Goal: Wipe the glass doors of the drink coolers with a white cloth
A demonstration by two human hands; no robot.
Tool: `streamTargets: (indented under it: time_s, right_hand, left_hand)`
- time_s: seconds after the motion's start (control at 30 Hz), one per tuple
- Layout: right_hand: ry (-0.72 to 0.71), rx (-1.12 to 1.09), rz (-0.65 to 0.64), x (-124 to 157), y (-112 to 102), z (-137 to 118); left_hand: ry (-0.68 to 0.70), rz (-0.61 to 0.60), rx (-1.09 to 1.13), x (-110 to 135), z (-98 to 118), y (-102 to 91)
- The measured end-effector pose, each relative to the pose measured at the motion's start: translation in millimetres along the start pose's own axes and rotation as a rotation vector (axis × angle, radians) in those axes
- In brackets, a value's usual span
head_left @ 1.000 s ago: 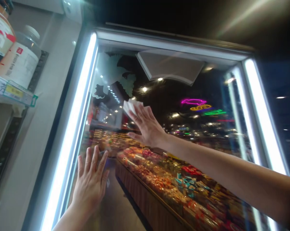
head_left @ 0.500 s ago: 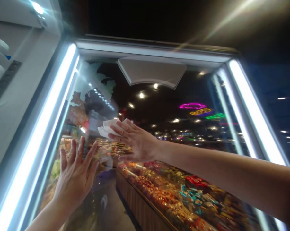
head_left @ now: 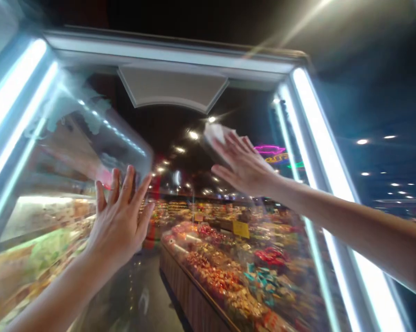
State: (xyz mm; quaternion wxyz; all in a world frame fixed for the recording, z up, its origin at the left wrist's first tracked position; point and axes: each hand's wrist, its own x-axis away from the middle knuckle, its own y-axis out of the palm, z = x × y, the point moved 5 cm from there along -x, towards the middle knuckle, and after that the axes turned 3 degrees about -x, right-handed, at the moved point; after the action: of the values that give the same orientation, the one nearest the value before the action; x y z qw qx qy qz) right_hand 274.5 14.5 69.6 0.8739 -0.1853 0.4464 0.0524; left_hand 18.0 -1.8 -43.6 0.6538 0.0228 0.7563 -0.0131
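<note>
A glass door (head_left: 180, 138) with lit white strips down both sides fills the view. My left hand (head_left: 120, 219) lies flat on the glass at lower left, fingers spread and empty. My right hand (head_left: 242, 163) presses a folded white cloth (head_left: 214, 133) against the glass at upper centre, fingers stretched out over it. The cloth sticks out past my fingertips. The glass mirrors a shop aisle with bins of colourful goods.
The right light strip (head_left: 328, 166) and left light strip (head_left: 10, 106) frame the door. A pale panel (head_left: 173, 87) sits under the top frame (head_left: 166, 50). Neon signs (head_left: 273, 152) show reflected beside my right hand.
My right hand with the cloth has swept from left of centre up and to the right across the glass. The view has swung left, and my left hand stays flat on the glass.
</note>
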Motion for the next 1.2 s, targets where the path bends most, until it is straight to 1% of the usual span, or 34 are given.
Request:
streamTargets:
  time_s: [0.03,0.07,0.1,0.13,0.2,0.23,0.27,0.3,0.33,0.4,0.43,0.47,0.5,0.53,0.6,0.63,0.67,0.7,0.77,0.8,0.83,0.87,0.9,0.97,1.0,1.03,1.07,1.13,1.17,1.2]
  right_hand:
    - [0.091,0.009,0.037,4,-6,14]
    - [0.124,0.013,0.06,10,-8,19]
    - [0.1,0.012,0.053,19,-7,16]
    - [0.031,0.007,0.02,31,-3,6]
    - [-0.228,-0.024,-0.106,56,10,-22]
    - [-0.345,-0.036,-0.154,66,14,-31]
    - [-0.382,-0.035,-0.175,72,15,-31]
    - [-0.344,-0.026,-0.166,71,13,-22]
    - [-0.239,-0.012,-0.127,67,8,-6]
    - [0.047,0.017,-0.011,57,-5,29]
    - [0.133,0.025,0.04,56,-9,38]
    - [0.143,0.025,0.062,58,-10,38]
    - [0.081,0.017,0.052,63,-7,29]
    - [-0.045,0.006,0.016,69,-2,13]
    - [-0.346,-0.04,-0.122,81,11,-19]
    - [-0.405,-0.045,-0.152,81,14,-26]
    - [-0.378,-0.041,-0.157,74,14,-24]
    - [-0.288,-0.029,-0.128,62,11,-15]
    - [-0.025,-0.008,-0.017,34,1,7]
    - [0.058,-0.006,0.034,22,-3,12]
    - [0.072,-0.016,0.06,14,-3,9]
    - [0.02,-0.036,0.055,8,0,-3]
    - [-0.08,-0.063,0.017,5,6,-20]
    - [-0.313,-0.112,-0.098,1,18,-54]
    - [-0.369,-0.117,-0.136,-4,22,-63]
    - [-0.356,-0.105,-0.144,-13,22,-65]
    - [-0.281,-0.08,-0.119,-27,20,-61]
    - [-0.051,-0.025,-0.011,-54,11,-46]
    - [0.037,-0.009,0.038,-63,10,-44]
    - [0.068,-0.004,0.066,-68,11,-50]
  left_hand:
    - [-0.007,-0.003,0.005,-3,7,0.6]
    - [-0.015,-0.006,0.008,-5,14,1.5]
    - [-0.026,-0.009,0.01,-7,19,2.6]
    - [-0.038,-0.009,0.011,-9,23,3.5]
    - [-0.058,0.001,0.007,-11,27,4.7]
    - [-0.064,0.009,0.002,-12,27,4.8]
    - [-0.068,0.015,-0.004,-12,27,4.9]
    - [-0.066,0.016,-0.01,-12,27,5.0]
    - [-0.062,0.016,-0.015,-12,27,5.0]
    - [-0.053,0.012,-0.023,-11,26,5.4]
    - [-0.051,0.014,-0.025,-11,25,5.6]
    - [-0.05,0.018,-0.026,-10,25,5.9]
    - [-0.049,0.023,-0.028,-10,24,6.4]
    - [-0.046,0.027,-0.032,-9,24,7.1]
    - [-0.032,0.039,-0.04,-9,23,8.4]
    - [-0.02,0.047,-0.044,-9,23,8.8]
    - [-0.008,0.053,-0.048,-9,22,9.0]
    - [0.002,0.058,-0.052,-9,21,8.9]
    - [0.009,0.061,-0.057,-10,16,8.1]
    - [0.008,0.056,-0.059,-10,12,7.6]
    - [0.005,0.051,-0.06,-11,7,7.0]
    - [0.001,0.045,-0.06,-12,1,6.3]
    - [-0.004,0.038,-0.059,-13,-7,5.4]
    - [-0.023,0.024,-0.058,-15,-24,3.1]
    - [-0.037,0.015,-0.056,-16,-33,1.8]
    - [-0.056,0.006,-0.053,-16,-42,0.4]
    - [-0.074,-0.004,-0.049,-16,-51,-1.1]
    - [-0.103,-0.025,-0.039,-15,-69,-3.9]
    - [-0.112,-0.034,-0.034,-14,-78,-5.2]
    - [-0.119,-0.041,-0.03,-13,-86,-6.3]
